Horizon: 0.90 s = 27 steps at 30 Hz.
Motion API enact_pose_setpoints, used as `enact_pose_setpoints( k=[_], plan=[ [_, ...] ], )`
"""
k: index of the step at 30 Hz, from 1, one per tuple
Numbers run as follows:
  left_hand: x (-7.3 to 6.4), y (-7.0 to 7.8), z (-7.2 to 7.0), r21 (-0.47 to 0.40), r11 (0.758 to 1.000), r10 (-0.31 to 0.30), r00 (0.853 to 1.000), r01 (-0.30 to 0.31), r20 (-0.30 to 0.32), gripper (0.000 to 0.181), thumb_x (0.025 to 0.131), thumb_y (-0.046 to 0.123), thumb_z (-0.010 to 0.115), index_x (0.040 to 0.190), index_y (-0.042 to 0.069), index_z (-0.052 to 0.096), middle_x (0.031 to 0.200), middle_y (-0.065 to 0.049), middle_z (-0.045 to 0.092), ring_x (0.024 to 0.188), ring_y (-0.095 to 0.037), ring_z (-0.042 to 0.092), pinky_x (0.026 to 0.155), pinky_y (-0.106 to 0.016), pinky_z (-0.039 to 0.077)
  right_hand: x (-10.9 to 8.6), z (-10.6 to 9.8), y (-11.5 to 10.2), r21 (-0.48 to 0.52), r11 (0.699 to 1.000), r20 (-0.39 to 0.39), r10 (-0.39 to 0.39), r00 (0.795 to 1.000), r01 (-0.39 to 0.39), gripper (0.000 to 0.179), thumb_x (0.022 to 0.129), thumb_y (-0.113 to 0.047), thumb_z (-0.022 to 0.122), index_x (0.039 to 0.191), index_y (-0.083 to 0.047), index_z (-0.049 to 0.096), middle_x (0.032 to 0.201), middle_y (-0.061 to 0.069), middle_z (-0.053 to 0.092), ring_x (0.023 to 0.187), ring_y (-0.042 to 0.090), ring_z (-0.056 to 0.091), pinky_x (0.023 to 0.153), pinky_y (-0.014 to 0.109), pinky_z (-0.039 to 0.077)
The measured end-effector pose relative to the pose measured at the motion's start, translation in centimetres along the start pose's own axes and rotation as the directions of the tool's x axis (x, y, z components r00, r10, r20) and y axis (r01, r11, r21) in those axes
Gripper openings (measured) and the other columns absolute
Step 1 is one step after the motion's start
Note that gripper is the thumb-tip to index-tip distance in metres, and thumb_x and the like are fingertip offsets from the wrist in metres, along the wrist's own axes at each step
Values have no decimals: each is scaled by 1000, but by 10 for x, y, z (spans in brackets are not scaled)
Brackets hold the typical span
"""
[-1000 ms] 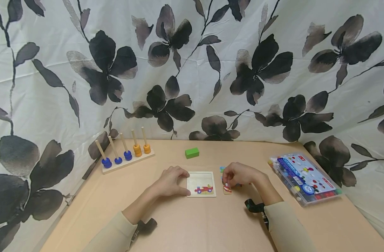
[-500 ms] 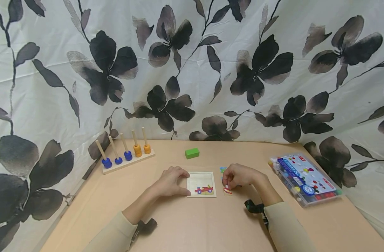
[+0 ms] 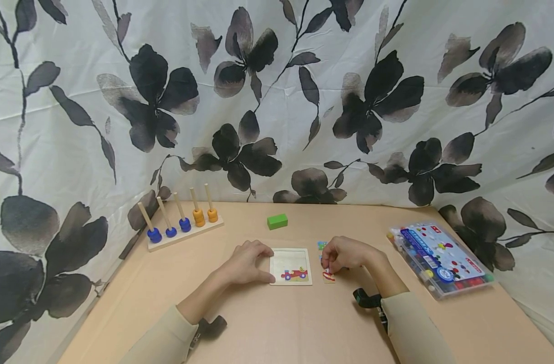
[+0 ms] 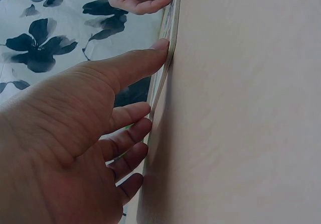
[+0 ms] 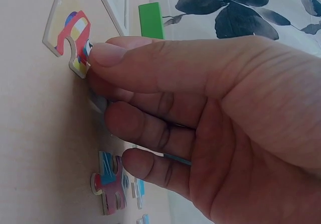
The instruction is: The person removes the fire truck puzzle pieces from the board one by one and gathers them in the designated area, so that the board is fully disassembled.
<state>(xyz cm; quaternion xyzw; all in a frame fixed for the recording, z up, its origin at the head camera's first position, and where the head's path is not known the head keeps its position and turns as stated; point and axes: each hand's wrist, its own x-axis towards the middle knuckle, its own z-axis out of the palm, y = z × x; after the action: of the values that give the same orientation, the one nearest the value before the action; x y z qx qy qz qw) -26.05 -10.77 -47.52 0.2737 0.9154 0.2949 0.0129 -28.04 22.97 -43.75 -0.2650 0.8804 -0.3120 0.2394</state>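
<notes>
A shallow square puzzle board (image 3: pixel 288 257) lies mid-table, with a red vehicle picture (image 3: pixel 293 275) in its lower right part. My left hand (image 3: pixel 245 263) rests at the board's left edge. Its thumb and fingertips touch the rim (image 4: pixel 161 81) without curling round it. Just right of the board, my right hand (image 3: pixel 348 253) pinches a jigsaw piece (image 5: pixel 74 39) between thumb and forefinger. Red, yellow and blue mark this piece, which has a rounded notch; my thumb covers part of it. Beneath the right hand lie more loose jigsaw pieces (image 5: pixel 111 183), partly hidden in the head view.
Behind the board stands a green block (image 3: pixel 277 221). At the back left is a wooden peg stand (image 3: pixel 186 232) with blue and orange rings. A clear plastic case (image 3: pixel 441 258) of colourful parts occupies the right side. A floral cloth (image 3: pixel 304 101) hangs behind the table.
The pinched jigsaw piece shifts and tilts very slightly in my right fingers, and the right hand sits a touch lower than before. My left hand and the board stay in place.
</notes>
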Motion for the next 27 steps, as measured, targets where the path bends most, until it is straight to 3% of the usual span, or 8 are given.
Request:
enact_pose_setpoints(
  k=[16,27],
  plan=[
    [-1,0,0,8,1000,-15,1000,15,4,62,71,44,93,122,15,71,122,1,68,124,-26,53,105,-50,36,1,-2,-5,-21,1000,-16,-17,1000,17,13,86,3,78,96,-7,77,75,-2,66,66,14,54,56,27,44],
    [0,-1,-1,8,1000,-8,1000,8,11,62,72,44,92,122,15,71,122,1,68,123,-26,53,104,-50,36,2,-4,-12,-55,993,-89,-113,990,109,23,86,-2,81,108,-6,76,87,0,69,82,18,61,69,27,52]
  ],
)
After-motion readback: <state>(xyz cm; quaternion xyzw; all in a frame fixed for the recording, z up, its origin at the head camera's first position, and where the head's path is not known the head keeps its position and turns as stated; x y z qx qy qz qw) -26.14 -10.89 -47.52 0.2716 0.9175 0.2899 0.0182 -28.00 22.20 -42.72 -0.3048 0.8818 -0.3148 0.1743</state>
